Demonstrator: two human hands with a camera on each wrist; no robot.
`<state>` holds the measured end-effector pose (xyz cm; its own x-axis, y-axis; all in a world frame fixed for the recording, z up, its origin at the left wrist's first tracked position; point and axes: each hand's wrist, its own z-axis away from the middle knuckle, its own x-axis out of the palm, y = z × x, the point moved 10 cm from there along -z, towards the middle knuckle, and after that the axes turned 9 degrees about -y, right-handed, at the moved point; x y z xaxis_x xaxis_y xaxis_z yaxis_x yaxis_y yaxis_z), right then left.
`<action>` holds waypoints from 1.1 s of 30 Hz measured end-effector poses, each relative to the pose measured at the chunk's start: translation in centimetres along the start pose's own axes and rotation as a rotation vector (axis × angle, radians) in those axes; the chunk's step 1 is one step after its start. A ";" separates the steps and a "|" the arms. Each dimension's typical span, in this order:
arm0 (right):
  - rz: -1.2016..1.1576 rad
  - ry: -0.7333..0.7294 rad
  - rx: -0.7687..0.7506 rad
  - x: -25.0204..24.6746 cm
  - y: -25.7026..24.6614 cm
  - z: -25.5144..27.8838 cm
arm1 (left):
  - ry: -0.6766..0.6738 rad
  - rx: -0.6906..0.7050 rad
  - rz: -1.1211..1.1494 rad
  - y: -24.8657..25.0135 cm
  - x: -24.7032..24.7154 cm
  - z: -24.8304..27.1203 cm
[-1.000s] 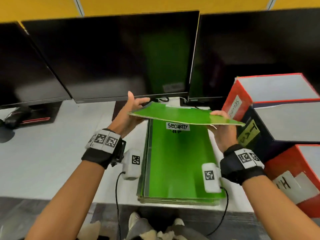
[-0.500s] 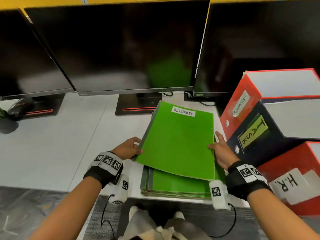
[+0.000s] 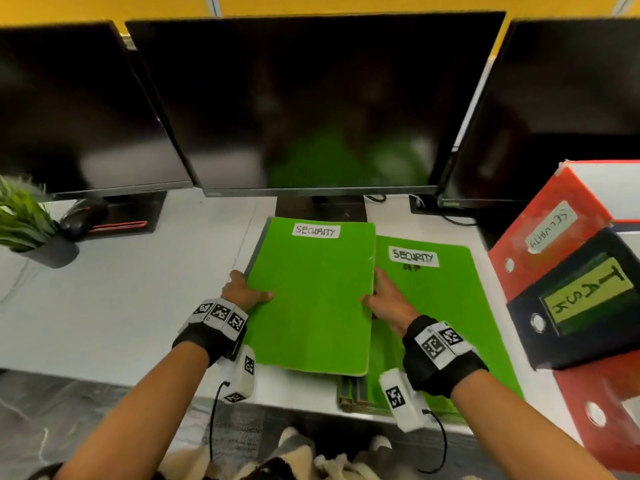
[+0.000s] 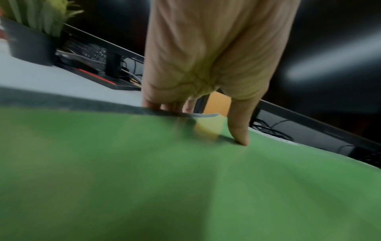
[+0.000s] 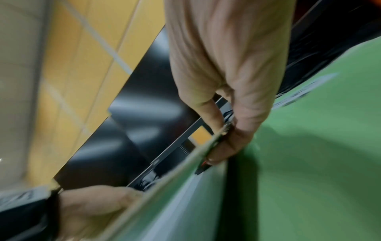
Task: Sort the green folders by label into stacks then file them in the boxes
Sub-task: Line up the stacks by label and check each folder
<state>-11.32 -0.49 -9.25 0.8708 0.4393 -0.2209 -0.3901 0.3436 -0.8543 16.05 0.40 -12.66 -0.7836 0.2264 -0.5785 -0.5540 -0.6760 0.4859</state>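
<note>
This is an office workstation — three dark monitors (image 3: 311,102) stand side by side along a pale tabletop (image 3: 121,306), backed by a yellow partition wall (image 3: 346,3). Lever-arch file boxes (image 3: 568,282) with hand-lettered spine labels lie stacked at the right, and green folders (image 3: 311,299) labelled SECURITY lie in front. A small potted plant (image 3: 24,223) and a computer mouse (image 3: 83,214) sit at the left — ordinary desk clutter.

The top green folder (image 3: 313,296), gripped by both hands, has moved left off the stack (image 3: 436,317), uncovering another SECURITY label (image 3: 413,257) there.
</note>
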 end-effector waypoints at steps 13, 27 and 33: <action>0.489 -0.252 0.192 16.2 0.3 -6.8 | 0.099 -0.294 -0.204 -13.2 -10.3 -2.7; 0.500 -0.279 0.154 17.4 -1.4 -6.6 | 0.119 -0.172 -0.322 -11.2 -9.8 -2.6; 0.140 -0.032 0.092 8.4 -4.2 -4.6 | -0.008 0.137 -0.271 -0.6 -4.5 -1.7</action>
<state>-1.00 -2.06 -9.72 0.7967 0.5139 -0.3181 -0.5336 0.3509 -0.7695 20.43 -1.39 -11.48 -0.6039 0.3915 -0.6943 -0.7756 -0.4895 0.3986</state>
